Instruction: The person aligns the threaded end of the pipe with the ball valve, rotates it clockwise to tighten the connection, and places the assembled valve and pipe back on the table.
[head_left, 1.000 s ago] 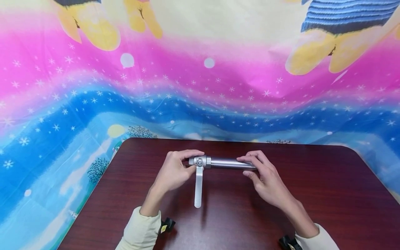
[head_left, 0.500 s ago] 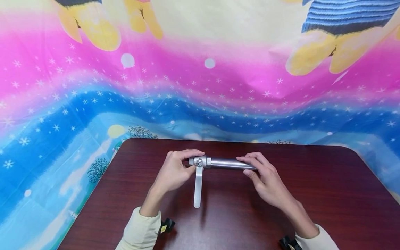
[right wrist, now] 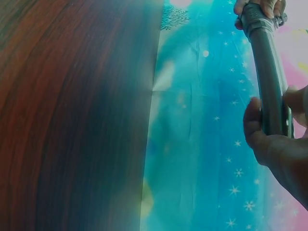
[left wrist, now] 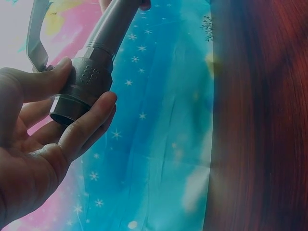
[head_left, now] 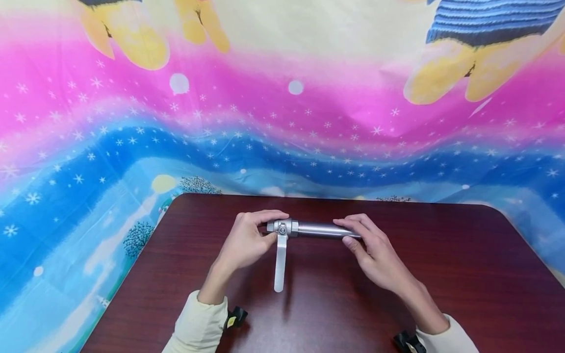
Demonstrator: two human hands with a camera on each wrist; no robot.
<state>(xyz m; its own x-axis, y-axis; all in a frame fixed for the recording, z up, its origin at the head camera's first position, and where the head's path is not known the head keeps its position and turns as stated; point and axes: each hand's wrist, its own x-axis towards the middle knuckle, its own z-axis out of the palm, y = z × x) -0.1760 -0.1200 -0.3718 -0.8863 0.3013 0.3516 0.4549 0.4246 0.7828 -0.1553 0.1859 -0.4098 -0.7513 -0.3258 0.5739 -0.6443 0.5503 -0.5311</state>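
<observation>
Aloft over bench (head_left: 331,304), nearer far edge: left hand (head_left: 246,242) pinches valve (head_left: 288,227), right hand (head_left: 379,257) pinches pipe (head_left: 318,230) at its outer end, lever (head_left: 280,267) pointing at near edge. Likely best: hold both in line, left thumb clear of lever.

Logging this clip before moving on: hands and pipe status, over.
Left hand grips valve. Right hand grips pipe. Valve sits on pipe's end, lever crosswise. No obstruction seen.
</observation>
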